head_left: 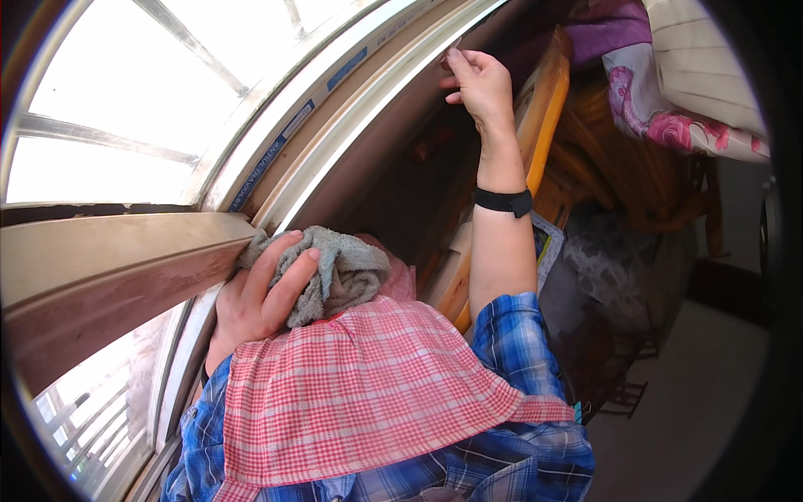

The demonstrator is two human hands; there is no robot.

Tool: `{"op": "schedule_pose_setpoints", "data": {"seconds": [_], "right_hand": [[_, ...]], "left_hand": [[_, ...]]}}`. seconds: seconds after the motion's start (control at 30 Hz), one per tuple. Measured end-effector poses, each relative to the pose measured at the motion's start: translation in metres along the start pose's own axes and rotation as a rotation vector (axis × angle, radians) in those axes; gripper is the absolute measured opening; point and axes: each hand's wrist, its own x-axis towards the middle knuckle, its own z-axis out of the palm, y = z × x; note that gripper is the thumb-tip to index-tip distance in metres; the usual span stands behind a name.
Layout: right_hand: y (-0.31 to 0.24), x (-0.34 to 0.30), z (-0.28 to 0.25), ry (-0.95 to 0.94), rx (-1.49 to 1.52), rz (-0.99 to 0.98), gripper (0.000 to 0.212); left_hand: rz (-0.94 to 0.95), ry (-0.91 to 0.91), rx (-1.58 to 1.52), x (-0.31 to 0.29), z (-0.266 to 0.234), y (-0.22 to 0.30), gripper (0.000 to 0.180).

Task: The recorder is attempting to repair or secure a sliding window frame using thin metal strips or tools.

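A crumpled grey-green cloth (347, 272) is held in my left hand (263, 301), against the end of the pale window crossbar (125, 251). Two fingers bend over the cloth's near side. My right arm reaches far forward, a black band (503, 202) on its wrist. Out by the white window frame (389, 96), my right hand (483, 88) is closed, thumb and fingers drawn together at the tips. Something thin and pale may be between them, too small to make out.
Bright window panes (109, 109) fill the left side. Beside my right arm stands yellow-brown wooden furniture (548, 109), with a crumpled clear plastic bag (615, 259) lower down. Flowered fabric (669, 125) hangs at the far right. I wear a red checked apron (368, 385).
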Motion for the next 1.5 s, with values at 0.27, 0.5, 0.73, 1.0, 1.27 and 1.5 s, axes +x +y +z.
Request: {"op": "schedule_pose_setpoints", "data": {"seconds": [0.27,0.5,0.73,1.0,1.27,1.5], "right_hand": [[0.001,0.003,0.003,0.001,-0.087,-0.003,0.030],[-0.003,0.005,0.008,0.156,-0.765,-0.172,0.029],[-0.012,0.008,0.005,0.174,-1.003,-0.192,0.025],[-0.021,0.030,-0.020,0.105,-1.281,-0.313,0.022],[-0.020,0.059,-0.056,0.174,-1.432,-0.315,0.023],[-0.059,-0.003,-0.251,0.562,-1.496,0.077,0.025]], "left_hand": [[-0.014,-0.011,-0.012,0.003,-0.003,0.001,0.048],[-0.021,-0.026,-0.034,0.004,-0.003,0.001,0.050],[-0.038,-0.023,-0.105,0.003,-0.010,0.005,0.051],[-0.016,-0.016,-0.181,0.005,-0.006,-0.002,0.053],[0.028,0.020,-0.262,0.010,-0.004,-0.001,0.059],[0.051,0.009,-0.261,0.010,0.001,-0.003,0.063]]}}
